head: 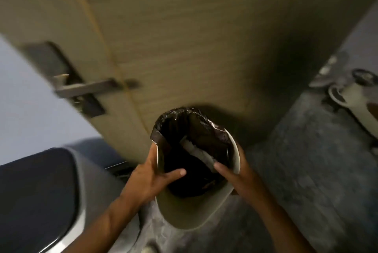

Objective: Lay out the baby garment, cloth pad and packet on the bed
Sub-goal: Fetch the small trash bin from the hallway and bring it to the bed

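Both of my hands grip a small beige waste bin [184, 218] lined with a black plastic bag [196, 130]. My left hand [151, 179] clasps the left rim with the thumb inside the bag. My right hand [231, 173] clasps the right rim, thumb over the edge. A white crumpled item [198, 151] lies inside against the liner. No baby garment, cloth pad, packet or bed is in view. The frame is blurred.
A beige wooden door [184, 37] with a grey lever handle [86, 88] stands straight ahead. A dark rounded seat with a pale edge [41, 201] is at lower left. The floor is grey tile [306, 170]. A pale round-rimmed object [351, 97] sits at far right.
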A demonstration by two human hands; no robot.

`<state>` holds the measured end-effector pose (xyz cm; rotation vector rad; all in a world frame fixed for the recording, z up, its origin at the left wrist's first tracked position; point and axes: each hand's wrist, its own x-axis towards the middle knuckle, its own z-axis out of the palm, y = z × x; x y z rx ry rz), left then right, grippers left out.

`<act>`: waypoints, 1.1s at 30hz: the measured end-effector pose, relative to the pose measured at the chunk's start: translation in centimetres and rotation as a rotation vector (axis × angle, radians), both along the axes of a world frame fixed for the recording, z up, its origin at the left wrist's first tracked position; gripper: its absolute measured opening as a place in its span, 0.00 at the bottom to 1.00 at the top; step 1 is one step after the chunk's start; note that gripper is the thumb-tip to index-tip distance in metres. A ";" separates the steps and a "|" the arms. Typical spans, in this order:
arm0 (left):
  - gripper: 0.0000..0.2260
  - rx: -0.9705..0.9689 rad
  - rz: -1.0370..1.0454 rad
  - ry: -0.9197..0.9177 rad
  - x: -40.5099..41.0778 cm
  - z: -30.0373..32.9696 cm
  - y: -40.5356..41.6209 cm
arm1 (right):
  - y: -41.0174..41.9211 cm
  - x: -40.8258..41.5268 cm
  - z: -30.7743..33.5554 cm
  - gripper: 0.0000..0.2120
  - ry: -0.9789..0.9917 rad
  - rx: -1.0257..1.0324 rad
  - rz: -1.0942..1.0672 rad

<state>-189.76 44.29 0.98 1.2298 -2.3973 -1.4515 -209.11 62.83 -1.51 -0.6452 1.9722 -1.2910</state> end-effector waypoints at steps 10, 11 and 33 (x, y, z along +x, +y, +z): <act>0.41 -0.095 0.327 0.122 21.9 14.0 -4.5 | -13.5 16.4 14.5 0.43 -0.002 0.074 0.393; 0.42 -0.117 0.352 0.121 24.0 14.8 -5.2 | -14.7 18.1 15.4 0.41 -0.018 0.075 0.419; 0.49 -0.267 1.193 -0.075 77.9 18.9 -13.3 | -43.8 74.4 19.0 0.42 0.278 -0.066 1.290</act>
